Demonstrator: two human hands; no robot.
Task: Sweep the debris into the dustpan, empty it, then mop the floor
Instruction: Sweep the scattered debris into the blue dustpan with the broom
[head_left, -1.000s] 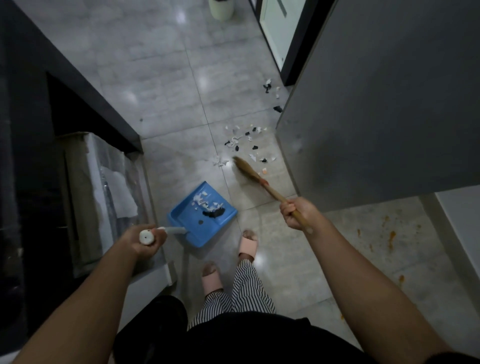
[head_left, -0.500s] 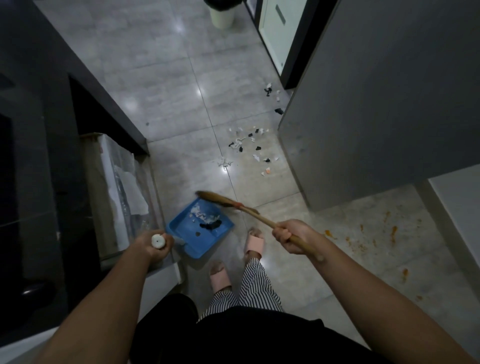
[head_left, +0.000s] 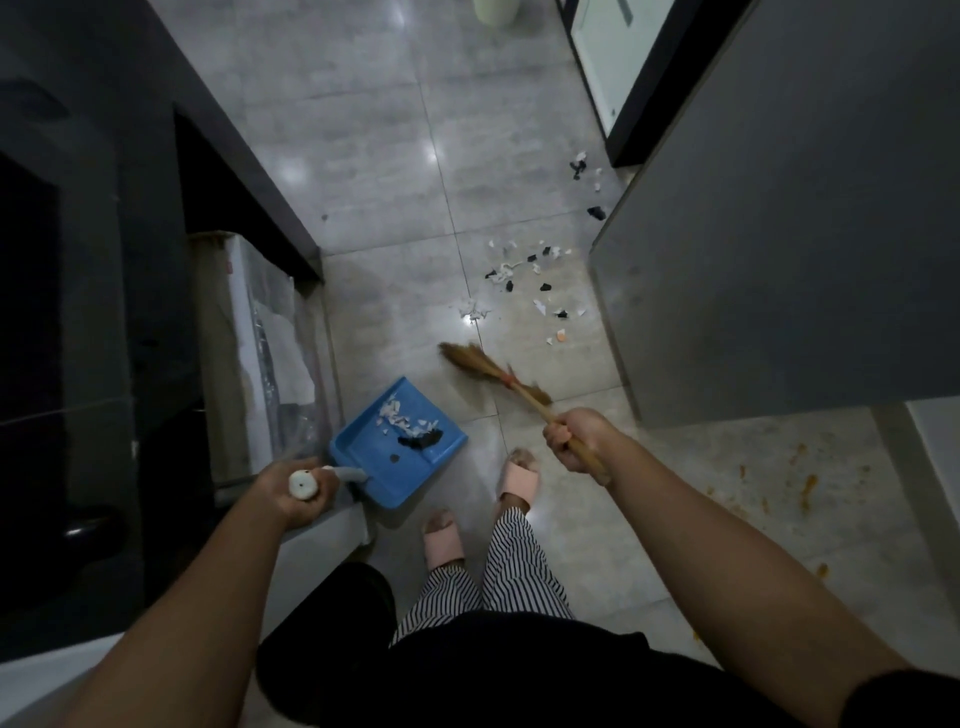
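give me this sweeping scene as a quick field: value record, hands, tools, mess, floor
left hand: grips the dustpan handle
right hand: grips the broom stick
dustpan: blue, on the floor, holds white and black scraps
broom head: blurred, on the floor between dustpan and scraps
loose scraps: white and black bits beside the grey cabinet
stains: orange spots on the tiles at right
mopping: not yet begun

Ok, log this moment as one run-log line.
phase: sweeping | left hand: holds dustpan handle | right hand: holds broom | pan: some scraps | debris: still on floor
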